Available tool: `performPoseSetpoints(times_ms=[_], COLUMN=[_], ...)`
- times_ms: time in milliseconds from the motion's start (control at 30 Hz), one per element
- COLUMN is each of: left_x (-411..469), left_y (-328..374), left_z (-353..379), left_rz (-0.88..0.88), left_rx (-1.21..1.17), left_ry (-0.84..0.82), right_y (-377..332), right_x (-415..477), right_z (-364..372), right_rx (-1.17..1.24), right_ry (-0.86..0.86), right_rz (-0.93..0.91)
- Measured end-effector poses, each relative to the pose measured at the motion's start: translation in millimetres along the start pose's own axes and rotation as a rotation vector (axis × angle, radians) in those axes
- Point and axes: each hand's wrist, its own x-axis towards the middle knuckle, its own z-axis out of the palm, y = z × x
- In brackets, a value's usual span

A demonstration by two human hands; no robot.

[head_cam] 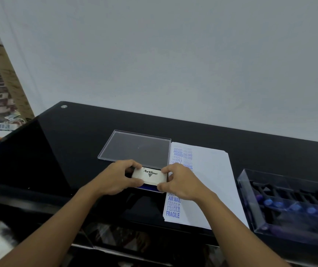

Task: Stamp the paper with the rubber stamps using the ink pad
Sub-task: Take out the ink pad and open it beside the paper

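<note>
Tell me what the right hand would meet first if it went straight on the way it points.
The right hand already pinches the lid; beyond that, probably the left hand.

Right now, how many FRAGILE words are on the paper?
3 FRAGILE prints, stacked one under another at the paper's near left corner, below AIR MAIL. The right hand may hide more.
</note>
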Motion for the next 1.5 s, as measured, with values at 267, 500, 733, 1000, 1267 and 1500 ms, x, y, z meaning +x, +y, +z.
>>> performPoseSetpoints(times_ms=[267,500,733,1000,1267,1500], left_x=[0.6,13.5,21.7,22.6,24.8,24.4], left_y=[3.0,15.5,20.7,24.7,22.4,29.8], left_z=[-0.4,3.8,1.2,-0.5,2.2,3.0], left_rz=[-0.006,-0.057,-0.169,-0.197,-0.219,-0.216], left_rx=[-0.054,-0.15,-0.168,-0.152,-0.167,-0.082], left_ry=[0.1,0.224,0.223,0.214,0.203,0.295], right_y=[10.0,5.2,4.9,8.1,9.2,6.3], right_x=[12.7,29.1,44.0,47.3,47.0,35.6], right_z=[-2.9,-10.0,-13.1,-6.5,-3.5,-9.8], right_rx=[0.042,0.21,0.252,0.266,0.285,0.252], right_ry=[0.044,0.148,0.172,0.183,0.174,0.174], right_rz=[0.027,0.14,0.196,0.213,0.219,0.2])
